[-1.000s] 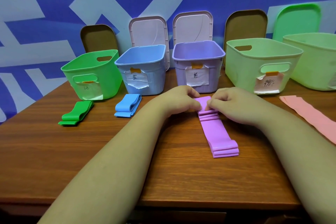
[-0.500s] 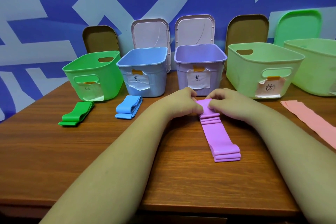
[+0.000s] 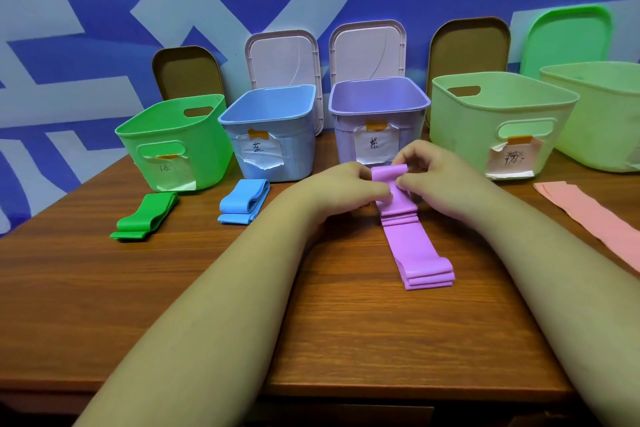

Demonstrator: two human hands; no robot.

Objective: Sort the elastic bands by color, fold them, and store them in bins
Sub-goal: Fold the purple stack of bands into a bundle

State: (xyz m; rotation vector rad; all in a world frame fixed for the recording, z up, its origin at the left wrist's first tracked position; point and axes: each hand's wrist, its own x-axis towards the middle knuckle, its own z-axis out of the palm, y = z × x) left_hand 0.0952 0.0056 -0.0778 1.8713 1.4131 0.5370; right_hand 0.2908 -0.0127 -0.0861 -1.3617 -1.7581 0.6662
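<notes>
A stack of purple elastic bands (image 3: 412, 243) lies lengthwise on the wooden table (image 3: 173, 288), its near end folded over. My left hand (image 3: 343, 187) and my right hand (image 3: 440, 177) pinch the far end together and have it lifted off the table, just in front of the purple bin (image 3: 377, 121). Folded green bands (image 3: 145, 215) lie before the green bin (image 3: 173, 142). Folded blue bands (image 3: 244, 201) lie before the blue bin (image 3: 273, 135). Flat pink bands (image 3: 592, 215) stretch along the right edge, near a pale green bin (image 3: 495, 121).
Another pale green bin (image 3: 602, 114) stands at the far right. Several lids lean against the blue and white wall behind the bins. Paper labels are taped to the bin fronts. The table's front edge runs close under my forearms.
Both hands have raised the far end of the purple bands from the table, so it now curls upward between my fingers. The other bands have not moved.
</notes>
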